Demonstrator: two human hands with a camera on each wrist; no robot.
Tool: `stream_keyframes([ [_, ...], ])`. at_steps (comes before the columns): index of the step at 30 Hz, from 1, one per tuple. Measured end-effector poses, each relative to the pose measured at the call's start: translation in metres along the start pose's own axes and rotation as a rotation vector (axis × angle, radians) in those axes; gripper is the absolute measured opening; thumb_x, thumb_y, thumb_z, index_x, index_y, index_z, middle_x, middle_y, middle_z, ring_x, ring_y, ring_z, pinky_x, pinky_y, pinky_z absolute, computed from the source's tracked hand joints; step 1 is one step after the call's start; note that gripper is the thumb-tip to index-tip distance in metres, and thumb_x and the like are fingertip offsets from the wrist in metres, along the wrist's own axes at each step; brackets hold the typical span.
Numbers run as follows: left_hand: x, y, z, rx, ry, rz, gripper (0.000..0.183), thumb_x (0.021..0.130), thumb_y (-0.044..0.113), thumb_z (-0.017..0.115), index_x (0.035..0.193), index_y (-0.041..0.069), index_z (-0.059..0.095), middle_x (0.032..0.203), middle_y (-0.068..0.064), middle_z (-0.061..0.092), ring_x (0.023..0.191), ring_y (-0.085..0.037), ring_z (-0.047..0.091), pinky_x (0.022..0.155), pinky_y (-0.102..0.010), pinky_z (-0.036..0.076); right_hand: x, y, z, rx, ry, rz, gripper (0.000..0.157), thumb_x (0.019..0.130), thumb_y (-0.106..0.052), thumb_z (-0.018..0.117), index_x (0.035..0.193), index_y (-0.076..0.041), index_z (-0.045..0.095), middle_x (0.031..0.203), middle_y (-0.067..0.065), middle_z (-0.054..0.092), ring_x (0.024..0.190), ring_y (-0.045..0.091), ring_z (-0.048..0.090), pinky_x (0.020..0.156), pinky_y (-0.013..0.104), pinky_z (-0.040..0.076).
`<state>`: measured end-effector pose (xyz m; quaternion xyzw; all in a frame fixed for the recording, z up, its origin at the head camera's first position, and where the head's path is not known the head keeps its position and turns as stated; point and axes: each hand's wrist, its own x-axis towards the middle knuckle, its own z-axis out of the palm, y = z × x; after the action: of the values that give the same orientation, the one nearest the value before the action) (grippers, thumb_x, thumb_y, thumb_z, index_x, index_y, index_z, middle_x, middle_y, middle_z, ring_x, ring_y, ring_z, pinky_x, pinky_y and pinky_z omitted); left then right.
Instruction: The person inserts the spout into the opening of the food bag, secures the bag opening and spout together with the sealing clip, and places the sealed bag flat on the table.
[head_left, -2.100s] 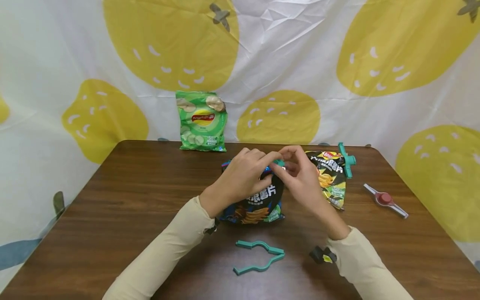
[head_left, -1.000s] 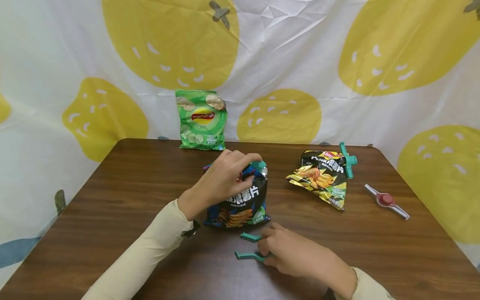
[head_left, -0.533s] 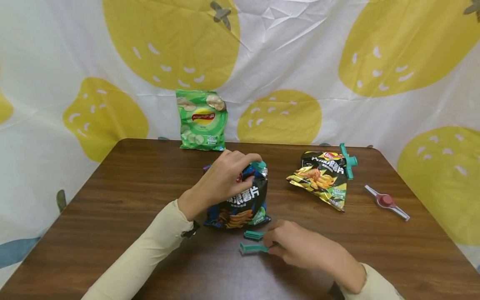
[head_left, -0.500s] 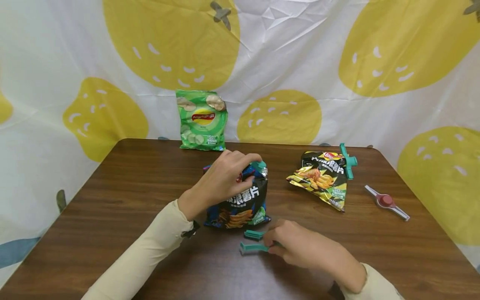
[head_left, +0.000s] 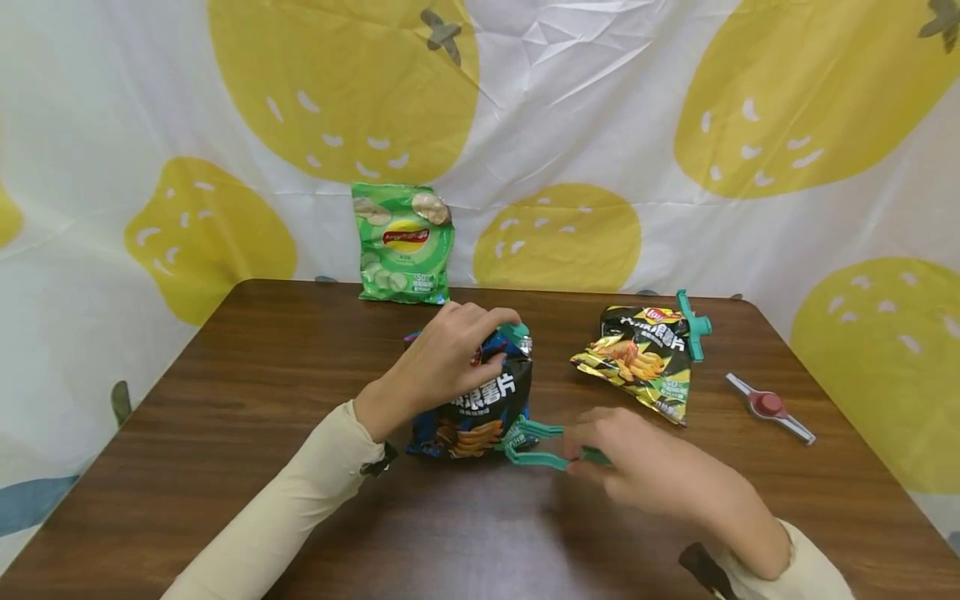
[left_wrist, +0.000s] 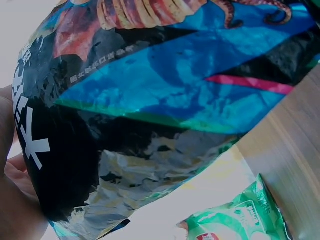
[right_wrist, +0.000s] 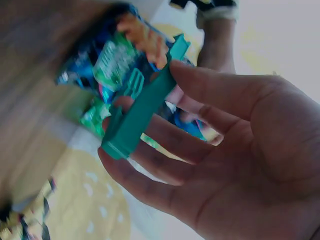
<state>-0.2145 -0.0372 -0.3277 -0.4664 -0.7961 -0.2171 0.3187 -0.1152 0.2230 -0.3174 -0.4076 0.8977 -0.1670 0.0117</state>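
Note:
My left hand (head_left: 450, 350) grips the folded top of a black and blue chip bag (head_left: 480, 417), which stands upright on the table. At the bag's top right corner a teal piece (head_left: 514, 333) shows beside my fingers; its lower part is hidden. In the left wrist view the bag (left_wrist: 165, 95) fills most of the frame. My right hand (head_left: 645, 458) pinches a teal bag clip (head_left: 536, 458), its two arms spread apart and pointing left in front of the bag's lower right corner. The right wrist view shows the clip (right_wrist: 140, 110) between thumb and fingers.
A green chip bag (head_left: 405, 242) stands at the table's back edge. Right of centre lies a black and yellow chip bag (head_left: 637, 354) with a teal clip (head_left: 696, 325) across its top. A red and white clip (head_left: 770, 406) lies farther right on the brown table (head_left: 300, 333).
The right hand left the bag's top, took hold of the teal clip on the table and lifted it, moving right and away from me. The left hand and bag shifted slightly left, then stayed.

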Motion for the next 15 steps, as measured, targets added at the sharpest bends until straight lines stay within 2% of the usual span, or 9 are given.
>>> stream_keyframes([
  [6,-0.001,0.001,0.000,-0.005,-0.003,-0.004,0.036,0.086,0.013,0.070,0.121,0.010,0.061,0.089,-0.001,0.064,0.084,-0.019,0.059,0.079,-0.039,0.045,-0.002,0.006,-0.014,-0.093,0.166,0.055,0.015,0.086,-0.003,0.074,0.087,-0.017,0.068,0.086,-0.011,0.062,0.081,0.009,0.059,0.072,0.032,0.052],
  [8,-0.001,0.003,0.000,-0.010,-0.003,0.003,0.036,0.086,0.014,0.070,0.120,0.009,0.061,0.089,-0.001,0.064,0.084,-0.018,0.059,0.077,-0.038,0.044,-0.001,0.007,-0.015,-0.114,0.223,0.069,0.015,0.085,-0.003,0.074,0.087,-0.017,0.067,0.084,-0.011,0.061,0.079,0.009,0.057,0.070,0.032,0.051],
  [12,0.001,0.007,0.001,-0.022,0.005,0.020,0.036,0.085,0.014,0.072,0.120,0.009,0.062,0.089,-0.001,0.064,0.084,-0.017,0.059,0.075,-0.036,0.043,0.004,0.008,-0.014,-0.132,0.380,0.054,0.017,0.084,-0.002,0.076,0.086,-0.015,0.066,0.083,-0.008,0.059,0.079,0.011,0.054,0.071,0.034,0.049],
  [15,0.003,0.012,0.001,-0.026,0.011,0.032,0.037,0.084,0.013,0.073,0.120,0.009,0.063,0.087,0.000,0.064,0.083,-0.016,0.059,0.075,-0.035,0.043,0.010,0.008,-0.013,-0.118,0.461,0.020,0.019,0.084,0.000,0.077,0.088,-0.014,0.064,0.087,-0.007,0.061,0.083,0.013,0.056,0.075,0.035,0.049],
])
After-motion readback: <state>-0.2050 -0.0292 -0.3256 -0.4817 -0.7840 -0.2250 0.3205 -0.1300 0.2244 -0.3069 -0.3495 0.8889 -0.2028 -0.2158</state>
